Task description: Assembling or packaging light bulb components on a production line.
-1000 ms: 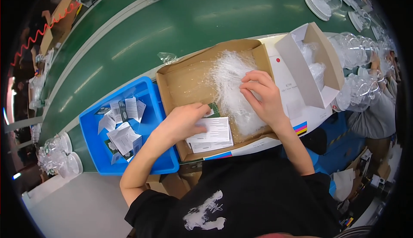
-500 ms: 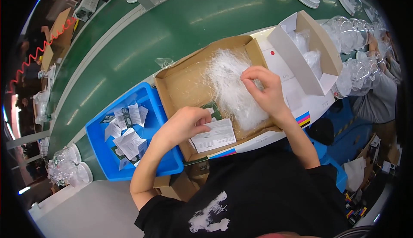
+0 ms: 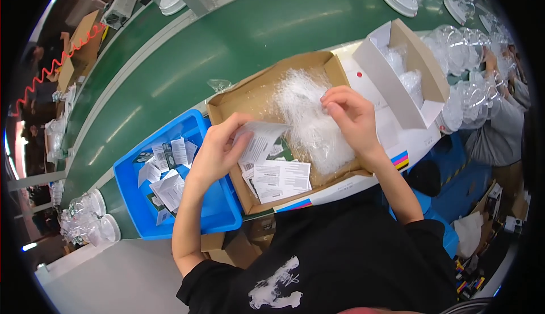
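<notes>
I hold a white paper leaflet [image 3: 258, 141] pinched in my left hand [image 3: 218, 152], over the brown cardboard box [image 3: 244, 101]. My right hand [image 3: 349, 115] pinches the clear plastic bags [image 3: 312, 121] in this box. A blue tray [image 3: 207, 209] with more leaflets stands just beside, on my left.

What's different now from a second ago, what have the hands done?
The left hand, which lay flat on the leaflets in the cardboard tray, has lifted one white leaflet and holds it up above the stack. The right hand has stayed on the heap of clear plastic bags, fingers pinching at it. The blue bin and the open white box have not moved.
</notes>
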`<action>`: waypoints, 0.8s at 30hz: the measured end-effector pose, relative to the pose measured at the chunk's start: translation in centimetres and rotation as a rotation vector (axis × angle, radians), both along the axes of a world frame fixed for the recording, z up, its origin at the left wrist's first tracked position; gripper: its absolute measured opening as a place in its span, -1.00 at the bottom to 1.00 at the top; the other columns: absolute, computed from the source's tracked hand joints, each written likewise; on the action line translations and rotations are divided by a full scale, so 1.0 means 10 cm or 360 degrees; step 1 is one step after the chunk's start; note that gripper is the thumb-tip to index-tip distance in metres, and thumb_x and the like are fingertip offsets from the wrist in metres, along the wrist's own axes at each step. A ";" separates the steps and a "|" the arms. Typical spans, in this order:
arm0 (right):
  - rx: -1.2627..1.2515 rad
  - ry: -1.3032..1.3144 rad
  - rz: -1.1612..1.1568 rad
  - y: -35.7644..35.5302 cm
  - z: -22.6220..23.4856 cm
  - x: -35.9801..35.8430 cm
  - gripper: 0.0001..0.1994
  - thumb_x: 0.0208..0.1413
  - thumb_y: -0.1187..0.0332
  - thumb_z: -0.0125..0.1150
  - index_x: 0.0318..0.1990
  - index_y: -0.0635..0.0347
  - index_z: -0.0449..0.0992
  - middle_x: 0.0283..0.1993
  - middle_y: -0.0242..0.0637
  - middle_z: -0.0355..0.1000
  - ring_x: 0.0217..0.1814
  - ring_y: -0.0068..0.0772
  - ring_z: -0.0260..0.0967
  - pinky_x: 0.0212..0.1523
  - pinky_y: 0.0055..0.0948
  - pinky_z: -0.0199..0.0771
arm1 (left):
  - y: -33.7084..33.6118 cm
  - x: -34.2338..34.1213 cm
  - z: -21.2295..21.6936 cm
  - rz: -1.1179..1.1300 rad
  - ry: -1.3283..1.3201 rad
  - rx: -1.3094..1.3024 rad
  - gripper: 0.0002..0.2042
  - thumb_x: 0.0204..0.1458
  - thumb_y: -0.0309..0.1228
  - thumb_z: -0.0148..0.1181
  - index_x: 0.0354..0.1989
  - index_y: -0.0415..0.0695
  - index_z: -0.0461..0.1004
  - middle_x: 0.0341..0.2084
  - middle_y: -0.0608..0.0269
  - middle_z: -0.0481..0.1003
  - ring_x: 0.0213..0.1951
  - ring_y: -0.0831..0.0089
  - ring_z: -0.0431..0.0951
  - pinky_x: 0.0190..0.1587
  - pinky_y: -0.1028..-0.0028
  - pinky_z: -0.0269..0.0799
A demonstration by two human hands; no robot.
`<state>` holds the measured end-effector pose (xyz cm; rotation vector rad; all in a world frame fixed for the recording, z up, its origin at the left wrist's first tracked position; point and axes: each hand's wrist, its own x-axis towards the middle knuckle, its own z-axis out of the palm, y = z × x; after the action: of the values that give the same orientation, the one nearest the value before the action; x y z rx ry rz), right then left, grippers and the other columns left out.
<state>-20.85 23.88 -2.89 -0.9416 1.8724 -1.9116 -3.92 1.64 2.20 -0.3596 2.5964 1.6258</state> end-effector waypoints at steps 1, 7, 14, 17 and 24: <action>-0.0014 0.0034 0.0146 -0.04 0.06 0.03 -0.97 0.02 0.58 0.17 -0.37 0.33 0.51 -0.14 -0.18 0.42 -0.14 -0.37 0.40 -0.14 -0.47 0.40 | -0.01 0.00 0.00 0.0058 0.0200 -0.0061 -0.76 -0.02 -0.66 0.10 -0.14 -0.21 0.43 -0.30 0.18 0.55 -0.32 0.45 0.54 -0.32 0.52 0.44; -0.0153 0.0401 0.0555 -0.63 0.51 0.18 -0.96 0.01 0.54 0.21 -0.36 0.29 0.53 -0.15 -0.20 0.40 -0.12 -0.36 0.39 -0.12 -0.45 0.39 | -0.03 -0.08 -0.17 0.0322 0.0770 -0.0070 -0.88 -0.11 -0.75 0.16 -0.41 -0.30 0.54 -0.15 0.01 0.51 -0.15 0.31 0.56 -0.13 0.50 0.46; -0.0324 0.0416 0.0567 -0.95 0.14 0.19 -0.93 -0.04 0.52 0.27 -0.35 0.24 0.56 -0.26 -0.28 0.42 -0.21 -0.34 0.41 -0.22 -0.43 0.43 | -0.05 -0.05 -0.35 0.0665 0.0670 0.0707 -0.82 0.16 -0.55 -0.03 -0.19 -0.29 0.51 -0.07 0.01 0.50 -0.13 0.42 0.53 -0.06 0.52 0.43; -0.0217 0.0513 0.0474 -0.90 0.05 0.14 -0.89 -0.09 0.53 0.32 -0.35 0.21 0.59 -0.29 -0.30 0.43 -0.25 -0.36 0.41 -0.27 -0.45 0.44 | 0.03 -0.10 -0.23 0.0694 0.0512 0.1324 -0.74 0.16 -0.44 0.00 -0.01 -0.25 0.40 -0.12 0.04 0.51 -0.14 0.40 0.54 -0.08 0.50 0.47; -0.0246 0.0730 0.0137 -0.84 0.11 0.09 -0.89 -0.09 0.53 0.33 -0.35 0.21 0.60 -0.34 -0.31 0.45 -0.32 -0.43 0.39 -0.38 -0.52 0.39 | 0.12 -0.10 -0.15 0.0717 0.0374 0.0675 -0.60 0.07 -0.65 0.06 0.13 -0.29 0.25 -0.19 0.19 0.53 -0.22 0.60 0.53 -0.15 0.64 0.41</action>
<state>-19.99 15.51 -1.76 -1.5959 1.8893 -1.9290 -4.93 2.80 0.71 -0.8068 2.3322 2.4359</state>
